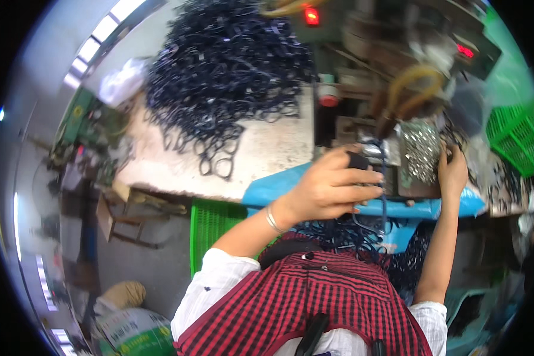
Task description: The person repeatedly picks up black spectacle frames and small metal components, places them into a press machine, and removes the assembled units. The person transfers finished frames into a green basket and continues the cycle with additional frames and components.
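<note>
My left hand (329, 184), with a black cover on one finger, is closed on a dark blue eyeglass frame (384, 199). The frame hangs edge-on in front of a small metal fixture (374, 151) on the bench machine. At the right edge of a tray (412, 188) heaped with small shiny metal parts (420, 153) is my right hand (453, 172). Its fingers are curled together, and anything between them is too small and blurred to make out. More dark eyeglass frames (350, 237) lie below my hands, in front of my checked apron.
A large pile of dark eyeglass frames (225, 65) covers much of the white table (160, 169). Yellowish-handled levers (415, 83) rise above the fixture. A red-and-white container (328, 92) stands beside it. Green baskets are at right (516, 139) and below the table (213, 228).
</note>
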`<control>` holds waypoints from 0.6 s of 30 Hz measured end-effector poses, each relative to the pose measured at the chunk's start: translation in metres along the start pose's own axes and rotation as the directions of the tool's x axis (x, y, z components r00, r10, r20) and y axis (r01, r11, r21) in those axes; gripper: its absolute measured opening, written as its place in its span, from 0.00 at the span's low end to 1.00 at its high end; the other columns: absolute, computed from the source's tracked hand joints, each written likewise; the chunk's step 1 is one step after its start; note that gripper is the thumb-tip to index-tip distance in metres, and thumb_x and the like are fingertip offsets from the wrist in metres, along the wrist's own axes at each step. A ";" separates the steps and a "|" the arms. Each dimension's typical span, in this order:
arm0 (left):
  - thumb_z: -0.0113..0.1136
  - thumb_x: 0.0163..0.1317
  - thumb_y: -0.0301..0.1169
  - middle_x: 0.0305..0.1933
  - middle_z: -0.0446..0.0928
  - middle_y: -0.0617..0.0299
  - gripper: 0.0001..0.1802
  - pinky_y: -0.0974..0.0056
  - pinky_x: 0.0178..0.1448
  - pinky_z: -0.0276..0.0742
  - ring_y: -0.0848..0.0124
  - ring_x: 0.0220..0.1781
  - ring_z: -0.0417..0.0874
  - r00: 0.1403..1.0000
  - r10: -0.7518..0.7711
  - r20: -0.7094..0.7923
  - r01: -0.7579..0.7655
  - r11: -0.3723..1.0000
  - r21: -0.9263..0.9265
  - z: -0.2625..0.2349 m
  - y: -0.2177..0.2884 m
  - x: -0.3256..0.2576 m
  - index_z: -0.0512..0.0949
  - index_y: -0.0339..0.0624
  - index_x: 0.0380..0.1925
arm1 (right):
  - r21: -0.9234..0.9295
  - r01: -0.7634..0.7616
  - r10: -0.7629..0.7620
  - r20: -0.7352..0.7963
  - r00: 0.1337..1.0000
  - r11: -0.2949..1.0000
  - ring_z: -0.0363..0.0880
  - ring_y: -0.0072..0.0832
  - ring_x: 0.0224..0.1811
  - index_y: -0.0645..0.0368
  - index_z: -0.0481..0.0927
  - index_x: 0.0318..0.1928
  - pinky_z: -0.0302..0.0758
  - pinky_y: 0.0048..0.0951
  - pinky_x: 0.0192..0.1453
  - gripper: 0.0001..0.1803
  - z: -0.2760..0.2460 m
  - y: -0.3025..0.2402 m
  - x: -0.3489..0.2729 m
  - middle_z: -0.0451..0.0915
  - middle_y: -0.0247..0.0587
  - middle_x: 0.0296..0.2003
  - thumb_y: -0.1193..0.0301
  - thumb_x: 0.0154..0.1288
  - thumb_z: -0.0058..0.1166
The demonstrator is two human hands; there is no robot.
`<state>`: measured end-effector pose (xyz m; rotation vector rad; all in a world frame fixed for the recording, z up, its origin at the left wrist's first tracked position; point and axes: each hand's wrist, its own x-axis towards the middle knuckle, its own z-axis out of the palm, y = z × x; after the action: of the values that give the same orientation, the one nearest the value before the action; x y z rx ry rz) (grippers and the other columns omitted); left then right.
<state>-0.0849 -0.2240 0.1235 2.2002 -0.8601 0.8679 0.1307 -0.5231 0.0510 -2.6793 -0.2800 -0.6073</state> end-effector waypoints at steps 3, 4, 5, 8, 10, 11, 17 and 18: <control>0.69 0.57 0.25 0.59 0.84 0.56 0.22 0.41 0.77 0.66 0.56 0.60 0.85 0.981 -0.141 -0.137 0.146 0.989 0.033 0.014 0.023 -0.016 0.84 0.45 0.55 | -0.098 0.179 -0.194 -0.169 0.966 0.979 0.81 0.48 0.49 0.57 0.84 0.48 0.78 0.47 0.50 0.15 0.018 -0.018 -0.019 0.84 0.47 0.44 0.60 0.69 0.60; 0.68 0.57 0.24 0.61 0.82 0.55 0.22 0.41 0.77 0.66 0.57 0.59 0.85 0.968 -0.144 -0.207 0.185 0.964 0.192 0.015 0.027 -0.030 0.84 0.44 0.54 | -0.094 0.198 -0.212 -0.184 0.960 0.976 0.80 0.48 0.49 0.57 0.83 0.47 0.77 0.47 0.50 0.15 0.023 -0.025 -0.023 0.84 0.45 0.45 0.60 0.68 0.60; 0.67 0.57 0.23 0.63 0.81 0.55 0.21 0.41 0.77 0.66 0.58 0.59 0.85 0.954 -0.138 -0.266 0.228 0.911 0.344 0.012 0.026 -0.051 0.84 0.44 0.53 | -0.049 0.191 -0.196 -0.151 0.969 0.980 0.80 0.48 0.49 0.56 0.83 0.46 0.77 0.47 0.50 0.14 0.022 -0.039 -0.029 0.83 0.45 0.45 0.61 0.68 0.61; 0.65 0.62 0.24 0.59 0.82 0.51 0.14 0.52 0.72 0.67 0.55 0.62 0.81 0.635 -0.405 -0.658 0.700 0.662 0.268 -0.038 0.008 -0.101 0.84 0.40 0.49 | 0.028 0.190 -0.186 -0.095 0.978 0.981 0.79 0.47 0.50 0.56 0.84 0.43 0.77 0.46 0.50 0.09 0.015 -0.048 -0.038 0.82 0.44 0.46 0.66 0.66 0.62; 0.70 0.62 0.29 0.56 0.83 0.53 0.14 0.54 0.65 0.70 0.57 0.59 0.80 0.596 -0.492 -0.635 0.795 0.468 0.385 -0.108 -0.011 -0.119 0.84 0.40 0.48 | 0.057 0.214 -0.208 -0.099 0.973 0.975 0.79 0.46 0.51 0.56 0.85 0.42 0.77 0.45 0.51 0.08 0.008 -0.050 -0.035 0.82 0.44 0.47 0.67 0.65 0.62; 0.71 0.61 0.31 0.55 0.83 0.53 0.14 0.55 0.63 0.71 0.57 0.56 0.80 0.628 -0.510 -0.587 0.778 0.384 0.498 -0.139 -0.019 -0.130 0.85 0.41 0.47 | 0.075 0.235 -0.228 -0.083 0.970 0.969 0.79 0.46 0.53 0.56 0.85 0.42 0.77 0.44 0.52 0.08 0.003 -0.054 -0.032 0.82 0.44 0.47 0.67 0.65 0.63; 0.75 0.54 0.39 0.53 0.83 0.49 0.21 0.52 0.62 0.74 0.50 0.57 0.79 0.319 -0.896 -0.310 0.826 0.103 0.554 -0.184 -0.079 -0.177 0.87 0.44 0.47 | 0.063 0.289 -0.291 0.030 0.956 0.955 0.75 0.47 0.62 0.57 0.87 0.44 0.76 0.44 0.61 0.10 0.007 -0.075 -0.026 0.80 0.46 0.57 0.70 0.62 0.64; 0.75 0.53 0.40 0.51 0.84 0.49 0.22 0.52 0.59 0.76 0.49 0.54 0.80 0.302 -0.881 -0.364 0.814 0.040 0.579 -0.166 -0.087 -0.181 0.88 0.45 0.47 | 0.075 0.270 -0.271 0.008 0.963 0.960 0.75 0.47 0.62 0.58 0.86 0.44 0.76 0.45 0.61 0.10 0.012 -0.070 -0.025 0.80 0.46 0.57 0.70 0.62 0.64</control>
<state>-0.1815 0.0096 0.0615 2.7184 1.0717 0.4017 0.0936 -0.4575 0.0519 -2.5963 -0.6691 -0.6383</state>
